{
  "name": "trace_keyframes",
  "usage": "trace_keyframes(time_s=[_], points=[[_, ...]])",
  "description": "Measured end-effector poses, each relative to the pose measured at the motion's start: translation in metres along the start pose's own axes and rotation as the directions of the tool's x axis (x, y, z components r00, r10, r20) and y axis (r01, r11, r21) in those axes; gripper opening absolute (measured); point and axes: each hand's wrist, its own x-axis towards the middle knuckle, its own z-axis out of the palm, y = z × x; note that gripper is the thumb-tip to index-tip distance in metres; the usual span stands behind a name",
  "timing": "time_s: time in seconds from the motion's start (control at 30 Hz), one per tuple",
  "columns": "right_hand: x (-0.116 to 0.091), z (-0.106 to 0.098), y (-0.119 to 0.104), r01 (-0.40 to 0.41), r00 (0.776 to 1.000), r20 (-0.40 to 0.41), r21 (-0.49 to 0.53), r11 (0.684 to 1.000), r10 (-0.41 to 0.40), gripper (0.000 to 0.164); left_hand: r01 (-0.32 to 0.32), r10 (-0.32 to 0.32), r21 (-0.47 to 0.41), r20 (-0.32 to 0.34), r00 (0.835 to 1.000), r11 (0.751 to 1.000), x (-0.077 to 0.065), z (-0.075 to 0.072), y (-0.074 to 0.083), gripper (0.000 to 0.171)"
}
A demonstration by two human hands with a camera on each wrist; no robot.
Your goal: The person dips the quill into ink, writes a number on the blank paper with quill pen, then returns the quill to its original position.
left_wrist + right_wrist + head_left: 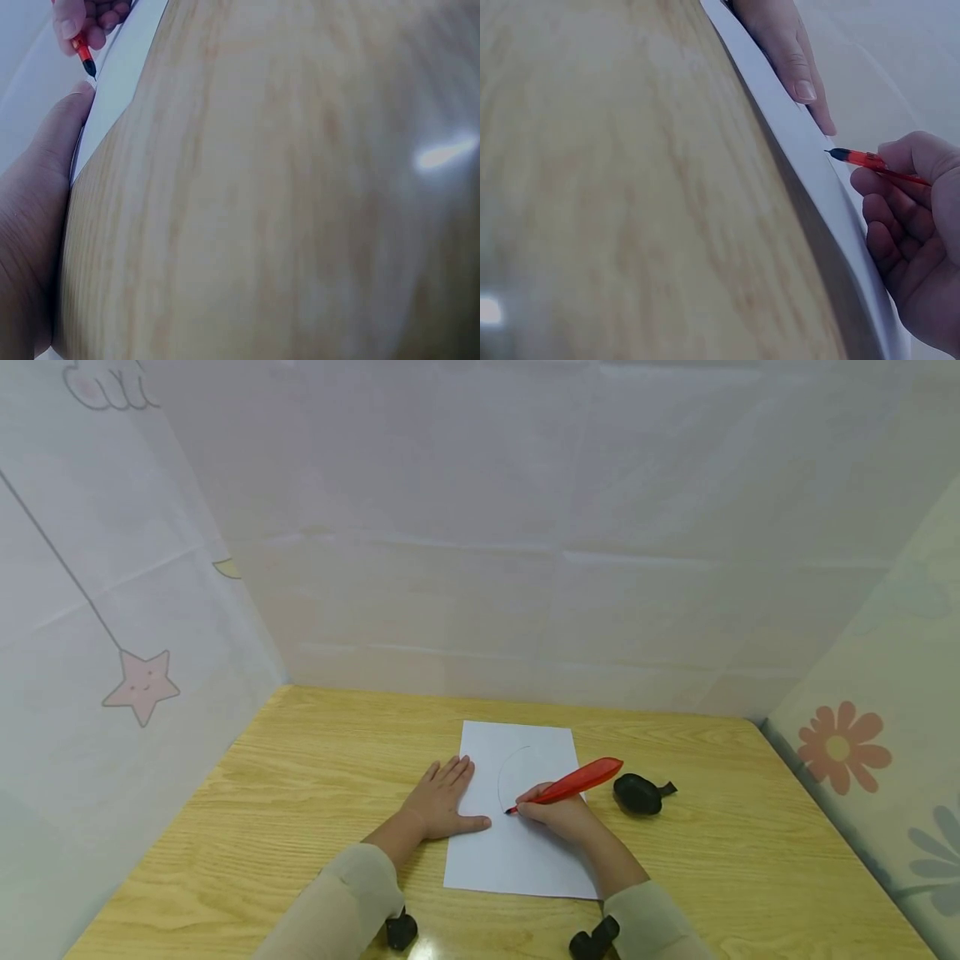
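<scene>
A white sheet of paper (517, 864) lies on the wooden table, with a thin curved line (499, 777) drawn on its upper half. My right hand (558, 817) pinches a red feather pen (581, 779) near its black tip, which meets the paper at the lower end of the line. In the right wrist view the pen's dark tip (840, 154) points toward the left hand's thumb. My left hand (442, 802) rests flat over the paper's left edge, fingers straight and thumb stretched out across the sheet.
To the right of the paper sits a rounded black object (637, 794) with a short flat tab. The wooden table (315, 777) meets pale cloth walls at the back and sides. Black wrist devices (401, 931) show below both sleeves.
</scene>
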Motion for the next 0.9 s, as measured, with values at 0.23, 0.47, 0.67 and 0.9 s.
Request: trace_keyframes(time_s=[0.23,0.47,0.67,0.9], points=[[-0.0024,-0.0017,0.0001,-0.007,1.000,0.009,-0.017,1.000,0.008,0.018,-0.001,0.001,0.004,0.001,1.000,1.000,-0.0013,-0.0016,0.0004,0.105],[-0.0038,-0.0028,0.0010,-0.004,1.000,0.021,-0.034,0.999,0.005,0.017,-0.015,0.015,-0.021,-0.010,1.000,1.000,-0.0010,-0.0003,-0.0006,0.105],[-0.0056,-0.0052,0.0026,-0.004,0.999,0.040,-0.046,0.999,0.006,0.020,-0.015,0.015,-0.024,-0.009,1.000,1.000,-0.0014,-0.0005,-0.0007,0.105],[-0.0085,-0.0076,0.0036,-0.007,0.998,0.055,-0.058,0.998,0.010,0.021,-0.003,0.003,0.011,-0.005,1.000,1.000,-0.0011,-0.0004,-0.0002,0.105]])
